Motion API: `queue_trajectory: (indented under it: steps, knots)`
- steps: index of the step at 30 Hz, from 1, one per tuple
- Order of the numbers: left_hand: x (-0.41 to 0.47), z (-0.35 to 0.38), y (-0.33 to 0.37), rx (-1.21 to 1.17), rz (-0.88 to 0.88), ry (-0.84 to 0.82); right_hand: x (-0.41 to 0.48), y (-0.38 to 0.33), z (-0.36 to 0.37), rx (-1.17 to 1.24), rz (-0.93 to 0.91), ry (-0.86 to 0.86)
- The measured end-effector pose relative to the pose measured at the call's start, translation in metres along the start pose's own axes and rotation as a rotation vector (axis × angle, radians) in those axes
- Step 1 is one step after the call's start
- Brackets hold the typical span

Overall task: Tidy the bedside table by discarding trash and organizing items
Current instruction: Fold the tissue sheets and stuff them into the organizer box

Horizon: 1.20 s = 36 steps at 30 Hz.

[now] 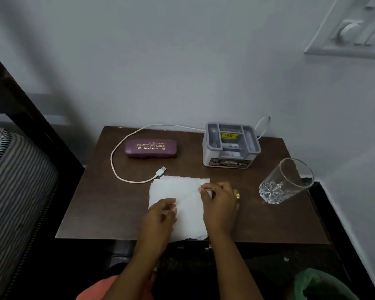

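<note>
a pale grey wall (182, 61) runs behind the dark brown wooden worktop (95, 213), which stands in a corner against it. a white switchboard (351, 29) with a round knob sits on the right-hand wall. at left, a dark wooden bed frame (30, 118) holds a striped mattress (15, 180). the light is dim.

Fig. 1. The person's arms as I see them from my remote station. Two forearms, bare up to the lower edge of the view. Right hand (220, 204): a gold ring (236, 195) with a raised ornament on one finger. Left hand (160, 215): bare. Below the left forearm: coral-orange clothing (95, 291).
</note>
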<state>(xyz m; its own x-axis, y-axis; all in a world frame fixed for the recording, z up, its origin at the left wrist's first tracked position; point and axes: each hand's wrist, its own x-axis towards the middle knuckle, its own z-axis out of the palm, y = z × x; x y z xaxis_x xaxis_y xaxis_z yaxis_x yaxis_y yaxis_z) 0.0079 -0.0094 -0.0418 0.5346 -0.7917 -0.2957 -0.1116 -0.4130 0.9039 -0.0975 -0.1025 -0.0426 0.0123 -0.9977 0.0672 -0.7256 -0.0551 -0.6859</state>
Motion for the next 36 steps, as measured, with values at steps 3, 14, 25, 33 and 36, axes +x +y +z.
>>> queue_trajectory:
  steps: [3, 14, 25, 33, 36]
  knots:
    - [0.001, 0.0, -0.001, -0.003, -0.002, 0.007, 0.004, 0.001, -0.002, 0.049, 0.016, 0.01]
    - [0.001, -0.001, 0.003, 0.097, 0.088, 0.063, 0.001, 0.003, -0.009, 0.203, -0.064, -0.104]
    - [-0.005, 0.006, 0.006, 0.297, 0.187, 0.042, 0.01, 0.006, -0.003, 0.078, 0.035, -0.145]
    - [-0.003, 0.007, 0.005, 0.317, 0.18, 0.048, 0.009, 0.001, 0.0, -0.042, 0.013, -0.074]
    - [-0.003, 0.007, 0.005, 0.317, 0.186, 0.052, 0.007, 0.0, 0.002, -0.031, -0.004, -0.065]
